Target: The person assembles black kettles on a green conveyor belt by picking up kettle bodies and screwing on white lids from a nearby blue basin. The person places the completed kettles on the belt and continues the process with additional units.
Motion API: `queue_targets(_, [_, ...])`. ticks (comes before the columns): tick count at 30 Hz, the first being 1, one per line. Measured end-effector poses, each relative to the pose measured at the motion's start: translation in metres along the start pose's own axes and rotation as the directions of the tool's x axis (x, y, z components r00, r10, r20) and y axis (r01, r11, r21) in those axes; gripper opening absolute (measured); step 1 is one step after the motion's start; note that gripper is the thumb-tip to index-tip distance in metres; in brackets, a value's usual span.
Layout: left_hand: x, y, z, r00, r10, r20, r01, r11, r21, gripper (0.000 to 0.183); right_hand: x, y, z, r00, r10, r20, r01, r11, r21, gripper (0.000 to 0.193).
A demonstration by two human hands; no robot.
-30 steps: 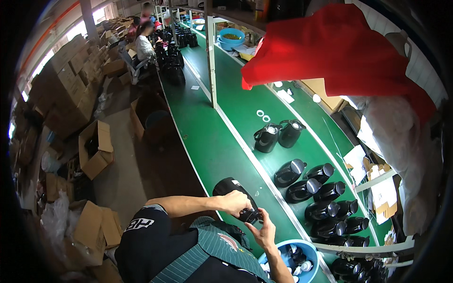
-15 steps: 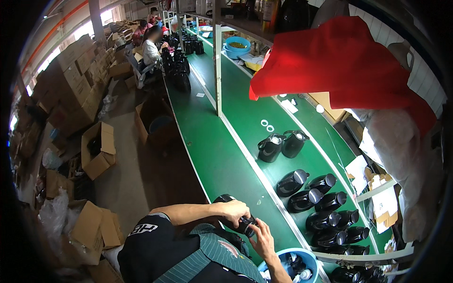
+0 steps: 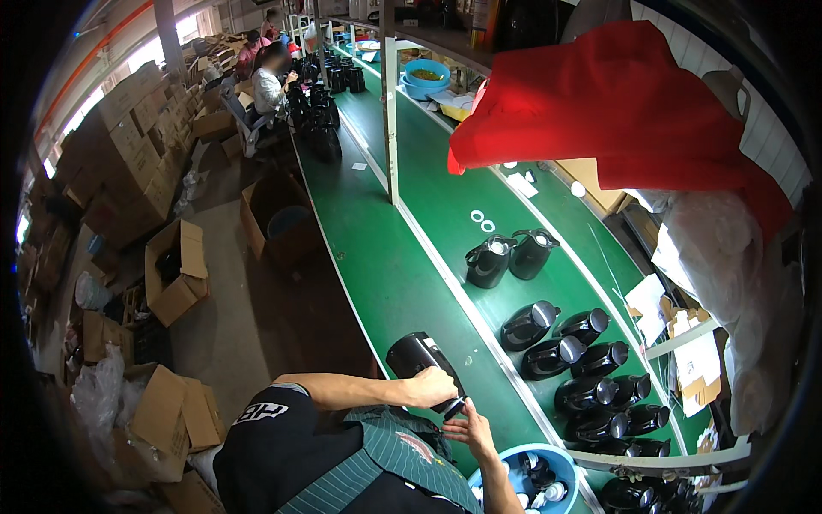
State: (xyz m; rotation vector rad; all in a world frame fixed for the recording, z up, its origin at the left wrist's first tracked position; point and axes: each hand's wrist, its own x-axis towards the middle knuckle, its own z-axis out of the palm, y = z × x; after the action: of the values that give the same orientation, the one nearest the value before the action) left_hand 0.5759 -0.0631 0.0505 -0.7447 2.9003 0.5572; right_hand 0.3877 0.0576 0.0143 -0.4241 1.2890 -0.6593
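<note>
Kettle [image 3: 417, 357] lies on tabletop [image 3: 377, 283] edge before us, long axis running up-left; our left hand [image 3: 431, 387] grips its near end, right hand [image 3: 470, 426] just below, fingers pinching at its base.

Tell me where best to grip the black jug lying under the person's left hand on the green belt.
Grip the black jug around its round body, coming from above, as the left hand does. It lies on its side, so the barrel faces up; the right hand works at its near end.

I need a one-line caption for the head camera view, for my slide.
Left hand and right hand hold a glossy black plastic kettle body over the green conveyor belt.
</note>
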Motion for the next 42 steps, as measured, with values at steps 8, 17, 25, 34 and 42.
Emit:
queue_targets(8, [0.002, 0.013, 0.004, 0.999, 0.033, 0.025, -0.035, 0.995, 0.094, 0.013, 0.012, 0.012, -0.015, 0.988, 0.111, 0.111, -0.138, 0.950, 0.279, 0.077])
queue_targets(17, [0.016, -0.025, -0.079, 0.964, 0.155, 0.218, -0.095, 0.960, -0.265, 0.035, -0.027, -0.025, 0.002, 0.485, -0.842, 0.235, 0.675, 0.190, -0.713, 0.085])
queue_targets(25, [0.030, -0.012, -0.128, 0.993, 0.098, -0.067, -0.110, 0.973, -0.201, 0.025, -0.031, -0.080, -0.024, 0.335, -0.901, 0.276, 0.653, 0.010, -0.758, 0.078])
queue_targets(34, [0.032, 0.020, -0.093, 0.933, 0.214, -0.288, -0.150, 0.962, 0.228, 0.005, -0.009, -0.064, -0.022, 0.945, -0.314, -0.089, 0.315, 0.806, 0.501, 0.071])
queue_targets(42, [0.056, -0.025, -0.133, 0.986, 0.106, 0.126, -0.056, 0.936, -0.346, 0.028, -0.034, -0.079, -0.040, 0.283, -0.836, 0.471, 0.517, -0.280, -0.808, 0.065])
